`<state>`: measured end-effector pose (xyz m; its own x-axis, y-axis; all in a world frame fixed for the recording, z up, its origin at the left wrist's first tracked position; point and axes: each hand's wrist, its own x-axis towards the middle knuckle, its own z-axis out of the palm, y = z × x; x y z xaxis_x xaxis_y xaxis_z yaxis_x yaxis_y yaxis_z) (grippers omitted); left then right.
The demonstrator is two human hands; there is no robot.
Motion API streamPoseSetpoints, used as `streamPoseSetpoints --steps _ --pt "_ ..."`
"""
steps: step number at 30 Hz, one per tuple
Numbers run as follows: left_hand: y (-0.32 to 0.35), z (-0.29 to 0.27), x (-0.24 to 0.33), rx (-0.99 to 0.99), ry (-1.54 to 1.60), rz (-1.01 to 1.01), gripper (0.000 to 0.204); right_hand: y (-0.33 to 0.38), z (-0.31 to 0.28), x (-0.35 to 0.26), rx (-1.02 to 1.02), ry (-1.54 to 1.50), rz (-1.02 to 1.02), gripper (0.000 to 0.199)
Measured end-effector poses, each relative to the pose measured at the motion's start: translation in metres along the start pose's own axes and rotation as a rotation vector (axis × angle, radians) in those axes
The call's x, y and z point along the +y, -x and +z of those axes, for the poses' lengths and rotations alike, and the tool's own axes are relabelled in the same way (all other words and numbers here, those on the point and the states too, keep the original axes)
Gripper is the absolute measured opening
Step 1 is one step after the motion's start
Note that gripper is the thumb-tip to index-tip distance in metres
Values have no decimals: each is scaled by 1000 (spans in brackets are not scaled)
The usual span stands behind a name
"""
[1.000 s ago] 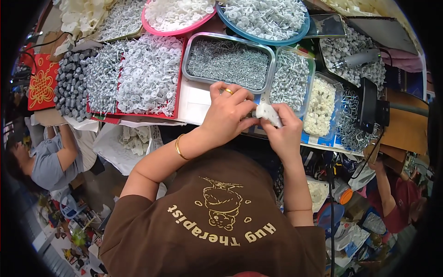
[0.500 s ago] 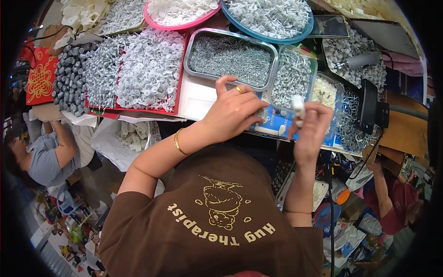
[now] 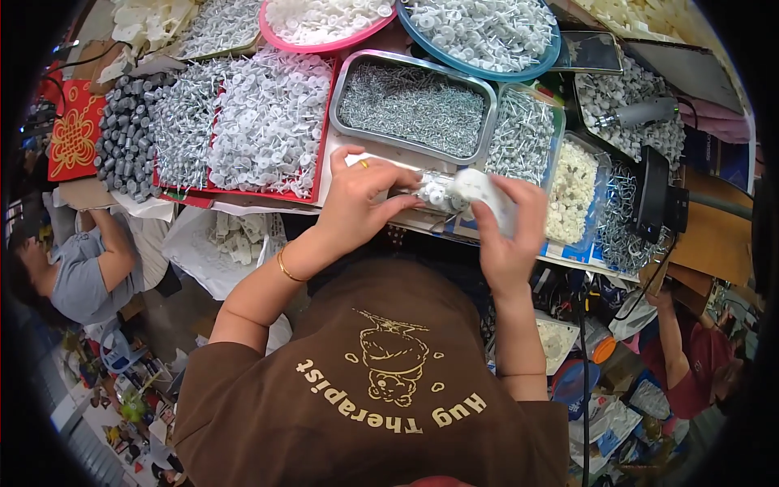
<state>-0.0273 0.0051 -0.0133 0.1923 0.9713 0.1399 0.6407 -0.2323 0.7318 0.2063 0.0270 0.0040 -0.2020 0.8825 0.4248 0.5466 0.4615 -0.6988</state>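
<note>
My left hand (image 3: 363, 195) is closed in a pinch, thumb and fingers at the left end of a small clear container (image 3: 436, 192) with white, round-headed pieces in it. It is held over the table's near edge. Close on its right, my right hand (image 3: 518, 231) grips a white rounded piece (image 3: 485, 197), smeared by motion, so its exact kind is unclear. The white piece sits against the right end of the clear container; I cannot tell whether they are joined. Beyond my hands lies a metal tray (image 3: 412, 105) of small screws.
A red box (image 3: 323, 146) of white-headed nails and dark grey caps (image 3: 126, 134) stand left. Pink (image 3: 324, 45) and blue (image 3: 487, 71) basins sit behind. At right are a tub of cream pieces (image 3: 574, 195), loose metal hooks (image 3: 618, 219) and a black device (image 3: 652, 195). Other people work on both sides.
My left hand has moved left and slightly down, exposing the clear container. My right hand has come left and lower, bringing the white piece against it. The view has shifted slightly.
</note>
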Motion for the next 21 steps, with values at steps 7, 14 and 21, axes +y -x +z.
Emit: streamPoseSetpoints --steps 7,14,21 --pt "2 4 2 22 129 -110 12 -1 23 -1 -97 -32 -87 43" --pt "-5 -4 -4 -107 143 -128 21 -8 21 0 -225 -98 -15 39" --pt "-3 -1 7 -98 -21 -33 44 -9 17 -6 -290 -33 -10 39"
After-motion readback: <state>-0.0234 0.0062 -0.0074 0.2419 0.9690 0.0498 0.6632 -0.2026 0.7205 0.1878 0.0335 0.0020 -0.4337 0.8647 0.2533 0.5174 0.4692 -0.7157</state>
